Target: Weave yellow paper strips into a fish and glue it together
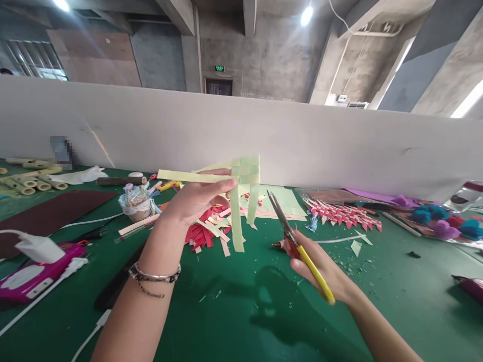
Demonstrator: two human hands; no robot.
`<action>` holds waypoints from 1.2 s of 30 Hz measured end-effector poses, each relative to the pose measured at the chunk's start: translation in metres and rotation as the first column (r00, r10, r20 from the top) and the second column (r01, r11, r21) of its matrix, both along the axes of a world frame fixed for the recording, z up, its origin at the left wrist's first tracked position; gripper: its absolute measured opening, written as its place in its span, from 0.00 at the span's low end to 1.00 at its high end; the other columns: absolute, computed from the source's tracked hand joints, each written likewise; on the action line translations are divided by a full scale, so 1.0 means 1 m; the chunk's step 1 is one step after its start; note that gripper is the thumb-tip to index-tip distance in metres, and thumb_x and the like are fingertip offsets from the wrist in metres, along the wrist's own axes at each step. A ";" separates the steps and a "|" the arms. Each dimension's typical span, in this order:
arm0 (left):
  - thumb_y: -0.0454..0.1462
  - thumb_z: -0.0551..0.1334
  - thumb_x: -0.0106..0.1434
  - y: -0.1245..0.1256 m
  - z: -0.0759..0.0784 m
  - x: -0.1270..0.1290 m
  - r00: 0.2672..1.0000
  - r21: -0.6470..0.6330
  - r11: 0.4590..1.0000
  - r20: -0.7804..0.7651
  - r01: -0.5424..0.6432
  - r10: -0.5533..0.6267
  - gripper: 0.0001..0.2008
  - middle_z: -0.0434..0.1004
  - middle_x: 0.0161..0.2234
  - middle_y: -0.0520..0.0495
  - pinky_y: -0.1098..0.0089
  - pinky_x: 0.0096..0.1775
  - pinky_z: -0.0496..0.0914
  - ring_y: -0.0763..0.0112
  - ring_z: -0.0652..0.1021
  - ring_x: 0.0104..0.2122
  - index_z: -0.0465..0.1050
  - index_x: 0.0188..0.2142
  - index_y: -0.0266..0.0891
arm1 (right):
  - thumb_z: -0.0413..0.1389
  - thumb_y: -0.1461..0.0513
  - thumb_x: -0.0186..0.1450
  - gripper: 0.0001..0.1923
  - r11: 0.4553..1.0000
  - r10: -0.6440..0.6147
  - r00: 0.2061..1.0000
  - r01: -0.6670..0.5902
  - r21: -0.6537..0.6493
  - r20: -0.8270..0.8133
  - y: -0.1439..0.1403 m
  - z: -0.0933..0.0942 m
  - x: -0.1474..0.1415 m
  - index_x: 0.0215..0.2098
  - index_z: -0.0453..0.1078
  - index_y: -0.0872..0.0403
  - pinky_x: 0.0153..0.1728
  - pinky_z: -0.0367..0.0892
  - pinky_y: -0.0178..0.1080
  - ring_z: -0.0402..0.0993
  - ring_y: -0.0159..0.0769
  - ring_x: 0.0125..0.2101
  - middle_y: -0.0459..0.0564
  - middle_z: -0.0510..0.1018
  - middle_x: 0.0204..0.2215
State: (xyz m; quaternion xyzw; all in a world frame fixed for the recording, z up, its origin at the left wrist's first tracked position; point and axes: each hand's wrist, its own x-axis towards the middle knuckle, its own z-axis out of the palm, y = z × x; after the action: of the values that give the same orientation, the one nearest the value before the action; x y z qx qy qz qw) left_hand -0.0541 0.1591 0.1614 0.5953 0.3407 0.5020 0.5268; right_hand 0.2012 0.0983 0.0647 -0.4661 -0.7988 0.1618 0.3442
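Observation:
My left hand point(206, 196) pinches a piece of woven pale green and yellow paper strips point(246, 169), lifted above the table. Two strips dangle from its woven square, and others stretch left over the hand. In my right hand point(315, 259) is a pair of scissors point(289, 229) with yellow handles; the blades point up and to the left, apart from the paper. Behind and below the left hand lies a heap of red and pink paper strips point(204, 234). Pale green paper sheets point(285, 198) lie flat behind the scissors.
A woven red-and-white paper piece point(343, 213) lies right of centre, near paper scraps point(355, 248). Pompoms point(445, 229) sit far right. At left are a magenta power strip point(35, 276), cables, a small pot point(139, 203) and bamboo tubes point(28, 183). A white partition point(169, 125) stands behind the table.

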 end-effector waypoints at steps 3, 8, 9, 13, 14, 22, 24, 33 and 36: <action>0.42 0.69 0.45 0.002 -0.002 0.005 0.999 0.005 1.000 -0.034 0.017 -0.016 0.11 0.68 0.23 0.51 0.74 0.24 0.70 0.74 0.70 0.25 0.73 0.23 0.38 | 0.43 0.39 0.59 0.26 0.998 0.060 0.998 -0.060 -0.027 -0.013 -0.002 -0.007 -0.003 0.29 0.59 0.53 0.24 0.56 0.35 0.55 0.31 0.23 0.45 0.62 0.21; 0.43 0.68 0.48 0.004 -0.006 0.012 0.990 0.052 0.991 -0.075 0.122 -0.118 0.11 0.67 0.22 0.51 0.73 0.25 0.70 0.75 0.69 0.24 0.72 0.23 0.39 | 0.41 0.38 0.58 0.27 0.996 0.061 0.998 -0.062 -0.065 -0.027 -0.002 -0.016 -0.004 0.26 0.54 0.53 0.23 0.50 0.34 0.48 0.30 0.23 0.44 0.58 0.21; 0.43 0.68 0.47 0.004 -0.006 0.013 0.993 0.041 0.994 -0.065 0.105 -0.103 0.11 0.67 0.22 0.52 0.74 0.25 0.70 0.75 0.69 0.24 0.73 0.24 0.39 | 0.41 0.38 0.58 0.27 0.996 0.050 0.998 -0.053 -0.070 -0.045 -0.002 -0.017 -0.004 0.26 0.54 0.53 0.22 0.49 0.34 0.47 0.29 0.23 0.43 0.58 0.21; 0.43 0.70 0.44 0.003 -0.006 0.017 0.995 0.004 0.997 -0.062 0.078 -0.078 0.12 0.68 0.22 0.51 0.73 0.25 0.70 0.72 0.71 0.25 0.74 0.24 0.39 | 0.41 0.38 0.59 0.27 0.996 0.004 0.996 -0.013 -0.092 -0.094 -0.003 -0.018 -0.003 0.26 0.54 0.53 0.22 0.47 0.33 0.46 0.29 0.22 0.42 0.56 0.21; 0.43 0.70 0.43 0.003 -0.006 0.018 0.995 0.001 0.997 -0.063 0.079 -0.079 0.12 0.68 0.22 0.51 0.72 0.25 0.71 0.71 0.72 0.26 0.73 0.24 0.39 | 0.41 0.38 0.58 0.27 0.995 0.004 0.996 -0.013 -0.094 -0.094 -0.003 -0.018 -0.003 0.26 0.54 0.53 0.22 0.46 0.33 0.45 0.29 0.22 0.42 0.56 0.21; 0.42 0.72 0.40 0.002 -0.007 0.020 0.999 -0.072 0.997 -0.042 0.011 -0.014 0.16 0.70 0.22 0.51 0.73 0.24 0.71 0.73 0.71 0.24 0.74 0.27 0.37 | 0.46 0.41 0.59 0.25 0.995 0.039 0.996 -0.046 -0.094 -0.085 -0.004 -0.017 -0.006 0.23 0.51 0.52 0.21 0.43 0.34 0.43 0.28 0.21 0.40 0.54 0.19; 0.42 0.71 0.41 0.003 -0.008 0.019 0.999 -0.063 0.998 -0.046 0.009 -0.012 0.17 0.70 0.23 0.51 0.71 0.25 0.72 0.72 0.72 0.25 0.75 0.31 0.37 | 0.46 0.41 0.59 0.24 0.993 0.041 0.995 -0.050 -0.104 -0.087 -0.004 -0.018 -0.006 0.23 0.52 0.53 0.21 0.44 0.33 0.44 0.28 0.21 0.41 0.54 0.19; 0.42 0.70 0.44 0.005 -0.012 0.016 0.995 -0.010 1.000 -0.098 0.007 -0.008 0.20 0.69 0.22 0.52 0.69 0.27 0.71 0.72 0.72 0.24 0.75 0.37 0.37 | 0.44 0.42 0.60 0.23 0.995 0.035 0.994 -0.044 -0.089 -0.101 -0.006 -0.017 -0.005 0.23 0.52 0.52 0.21 0.45 0.33 0.45 0.28 0.21 0.41 0.55 0.20; 0.43 0.70 0.45 0.004 -0.011 0.017 0.992 0.015 1.000 -0.126 -0.008 0.010 0.20 0.72 0.24 0.50 0.68 0.30 0.72 0.69 0.74 0.26 0.75 0.37 0.37 | 0.46 0.44 0.60 0.21 0.995 0.018 0.997 -0.026 -0.095 -0.077 -0.005 -0.019 -0.004 0.24 0.52 0.52 0.21 0.44 0.33 0.44 0.28 0.21 0.41 0.54 0.20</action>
State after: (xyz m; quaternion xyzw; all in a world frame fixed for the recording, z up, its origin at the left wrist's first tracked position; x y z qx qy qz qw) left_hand -0.0375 0.1628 0.1500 0.6280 0.3723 0.4683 0.4977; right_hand 0.1974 0.0932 0.0456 -0.4669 -0.7815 0.2215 0.3496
